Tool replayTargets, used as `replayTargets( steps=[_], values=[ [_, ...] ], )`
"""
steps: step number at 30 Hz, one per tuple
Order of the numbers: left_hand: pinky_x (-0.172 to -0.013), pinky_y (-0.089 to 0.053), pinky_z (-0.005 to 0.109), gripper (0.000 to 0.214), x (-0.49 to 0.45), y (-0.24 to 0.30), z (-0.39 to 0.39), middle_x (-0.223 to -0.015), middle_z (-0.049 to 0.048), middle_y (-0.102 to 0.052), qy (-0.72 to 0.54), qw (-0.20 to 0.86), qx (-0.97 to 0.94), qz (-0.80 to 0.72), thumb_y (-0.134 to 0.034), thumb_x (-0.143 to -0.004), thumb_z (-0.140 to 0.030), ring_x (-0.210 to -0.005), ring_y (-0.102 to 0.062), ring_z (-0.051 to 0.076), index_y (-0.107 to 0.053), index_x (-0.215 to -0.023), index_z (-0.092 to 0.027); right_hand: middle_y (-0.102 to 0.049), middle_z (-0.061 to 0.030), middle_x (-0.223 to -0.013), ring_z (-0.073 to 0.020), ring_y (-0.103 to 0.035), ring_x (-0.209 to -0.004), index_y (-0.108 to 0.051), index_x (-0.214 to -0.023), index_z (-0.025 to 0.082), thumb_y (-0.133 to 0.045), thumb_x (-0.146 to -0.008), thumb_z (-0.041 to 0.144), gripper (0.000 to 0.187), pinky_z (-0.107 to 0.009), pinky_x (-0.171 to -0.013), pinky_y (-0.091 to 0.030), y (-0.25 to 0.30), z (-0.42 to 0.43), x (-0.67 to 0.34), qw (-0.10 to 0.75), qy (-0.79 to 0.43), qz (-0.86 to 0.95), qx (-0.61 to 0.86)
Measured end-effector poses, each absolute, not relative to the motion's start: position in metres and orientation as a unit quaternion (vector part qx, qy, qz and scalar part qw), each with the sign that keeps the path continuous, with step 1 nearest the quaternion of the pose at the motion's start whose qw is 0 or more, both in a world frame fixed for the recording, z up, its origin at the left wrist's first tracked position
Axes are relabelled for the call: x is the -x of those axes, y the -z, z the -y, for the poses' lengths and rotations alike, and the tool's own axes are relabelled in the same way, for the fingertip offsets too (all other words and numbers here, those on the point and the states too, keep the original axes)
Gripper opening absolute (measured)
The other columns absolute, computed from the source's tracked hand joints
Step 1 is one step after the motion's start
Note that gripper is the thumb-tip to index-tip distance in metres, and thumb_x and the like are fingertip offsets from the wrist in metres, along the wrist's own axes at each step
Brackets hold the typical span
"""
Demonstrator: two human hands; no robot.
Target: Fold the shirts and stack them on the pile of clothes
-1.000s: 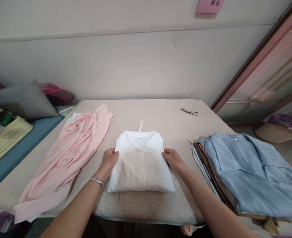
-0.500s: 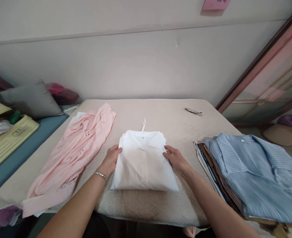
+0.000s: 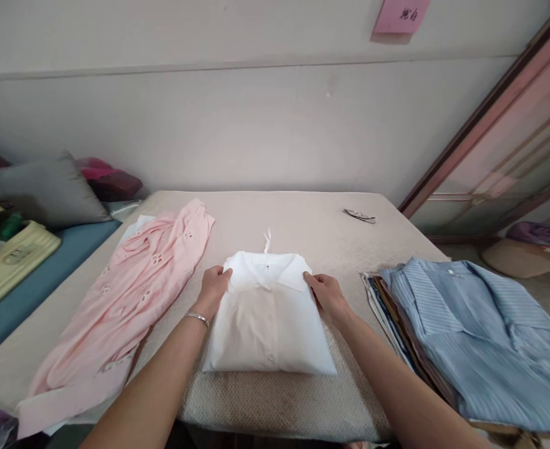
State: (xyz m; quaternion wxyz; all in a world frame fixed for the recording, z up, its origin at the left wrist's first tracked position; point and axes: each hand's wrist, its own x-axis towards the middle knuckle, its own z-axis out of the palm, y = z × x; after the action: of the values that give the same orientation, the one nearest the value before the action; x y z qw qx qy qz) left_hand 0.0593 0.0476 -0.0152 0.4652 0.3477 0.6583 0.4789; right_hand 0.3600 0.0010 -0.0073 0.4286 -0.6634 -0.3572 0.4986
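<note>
A folded white shirt [image 3: 268, 324] lies collar-up in the middle of the beige padded table [image 3: 303, 218]. My left hand [image 3: 215, 288], with a silver bracelet on its wrist, grips the shirt's upper left edge by the collar. My right hand [image 3: 327, 294] pinches the upper right edge at the other shoulder. Both hands have their fingers curled onto the fabric.
An unfolded pink shirt [image 3: 135, 293] sprawls on the table's left side. A stack of folded clothes topped by a blue striped shirt [image 3: 481, 330] sits at the right. A small metal object [image 3: 359, 216] lies at the far right. Cushions and bags [image 3: 45, 193] rest on a bench to the left.
Both hands have slid up the shirt's sides from its middle to the collar corners. The shirt itself stays in place.
</note>
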Motion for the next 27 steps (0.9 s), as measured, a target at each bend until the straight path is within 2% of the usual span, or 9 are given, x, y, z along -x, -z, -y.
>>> replayTargets(
  steps=[3,5,8,11,17,20,22,24,27],
  values=[
    [-0.052,-0.036,0.023,0.026,-0.060,0.019,-0.044,-0.055,-0.0061,-0.051,-0.483,0.507,-0.341,-0.628,-0.074,-0.063,-0.037,-0.050,-0.048,0.011,-0.060,-0.073,-0.017,-0.048,0.0054,-0.058,-0.0121,-0.043,-0.052,-0.053,-0.077,0.022,-0.074,-0.065,0.049,0.036,-0.026,-0.049,-0.031,0.013,-0.010,-0.357,0.449,-0.523,0.347,0.636],
    [-0.053,-0.040,0.024,0.028,-0.059,0.022,-0.043,-0.059,-0.0034,-0.056,-0.484,0.513,-0.336,-0.624,-0.074,-0.062,-0.038,-0.052,-0.052,0.012,-0.062,-0.076,-0.016,-0.050,0.0054,-0.060,-0.0126,-0.045,-0.053,-0.051,-0.077,0.023,-0.073,-0.064,0.049,0.036,-0.026,-0.050,-0.034,0.017,-0.013,-0.357,0.454,-0.539,0.347,0.619],
    [-0.049,-0.033,0.021,0.024,-0.060,0.027,-0.042,-0.055,-0.0059,-0.050,-0.493,0.480,-0.337,-0.642,-0.072,-0.061,-0.034,-0.050,-0.045,0.009,-0.055,-0.065,-0.017,-0.044,0.0079,-0.056,-0.0102,-0.040,-0.050,-0.048,-0.074,0.023,-0.074,-0.063,0.045,0.035,-0.024,-0.048,-0.028,0.021,-0.015,-0.359,0.455,-0.537,0.351,0.617],
    [-0.049,-0.028,0.019,0.023,-0.063,0.029,-0.041,-0.054,-0.0083,-0.044,-0.500,0.439,-0.352,-0.658,-0.069,-0.065,-0.034,-0.051,-0.042,0.008,-0.052,-0.063,-0.018,-0.039,0.0097,-0.054,-0.0089,-0.035,-0.048,-0.047,-0.073,0.024,-0.073,-0.063,0.043,0.034,-0.024,-0.047,-0.024,0.021,-0.016,-0.360,0.457,-0.528,0.361,0.618],
    [-0.051,-0.031,0.021,0.020,-0.064,0.030,-0.036,-0.054,-0.0073,-0.042,-0.473,0.366,-0.385,-0.703,-0.063,-0.070,-0.035,-0.054,-0.044,0.011,-0.052,-0.064,-0.019,-0.052,0.0022,-0.062,-0.0150,-0.050,-0.056,-0.051,-0.076,0.022,-0.069,-0.066,0.050,0.034,-0.029,-0.055,-0.041,0.016,-0.018,-0.361,0.434,-0.524,0.388,0.621],
    [-0.057,-0.039,0.026,0.016,-0.061,0.024,-0.037,-0.058,-0.0033,-0.049,-0.446,0.318,-0.399,-0.735,-0.062,-0.073,-0.033,-0.061,-0.053,0.016,-0.056,-0.067,-0.019,-0.060,-0.0042,-0.072,-0.0213,-0.059,-0.068,-0.058,-0.085,0.019,-0.066,-0.072,0.046,0.031,-0.035,-0.065,-0.048,0.010,-0.021,-0.365,0.417,-0.463,0.406,0.669],
    [-0.070,-0.048,0.033,0.015,-0.062,0.016,-0.036,-0.075,0.0044,-0.063,-0.432,0.252,-0.429,-0.752,-0.062,-0.077,-0.032,-0.079,-0.062,0.023,-0.064,-0.082,-0.017,-0.067,-0.0124,-0.090,-0.0282,-0.063,-0.089,-0.062,-0.099,0.016,-0.065,-0.077,0.042,0.033,-0.042,-0.082,-0.049,0.002,-0.019,-0.365,0.409,-0.406,0.418,0.702],
    [-0.093,-0.049,0.042,0.032,-0.069,0.010,-0.031,-0.110,0.0165,-0.069,-0.404,0.136,-0.530,-0.733,-0.057,-0.087,-0.033,-0.110,-0.063,0.030,-0.066,-0.111,-0.013,-0.066,-0.0209,-0.114,-0.0341,-0.059,-0.113,-0.061,-0.117,0.013,-0.059,-0.086,0.040,0.042,-0.049,-0.099,-0.043,-0.007,-0.012,-0.358,0.387,-0.303,0.480,0.727],
    [-0.118,-0.033,0.050,0.053,-0.089,0.013,-0.018,-0.153,0.0237,-0.047,-0.295,-0.006,-0.712,-0.637,-0.040,-0.101,-0.039,-0.147,-0.039,0.033,-0.049,-0.144,-0.008,-0.049,-0.0266,-0.149,-0.0368,-0.038,-0.143,-0.047,-0.144,0.006,-0.043,-0.099,0.049,0.063,-0.052,-0.116,-0.029,-0.008,0.006,-0.334,0.299,-0.117,0.635,0.703]
  ],
)
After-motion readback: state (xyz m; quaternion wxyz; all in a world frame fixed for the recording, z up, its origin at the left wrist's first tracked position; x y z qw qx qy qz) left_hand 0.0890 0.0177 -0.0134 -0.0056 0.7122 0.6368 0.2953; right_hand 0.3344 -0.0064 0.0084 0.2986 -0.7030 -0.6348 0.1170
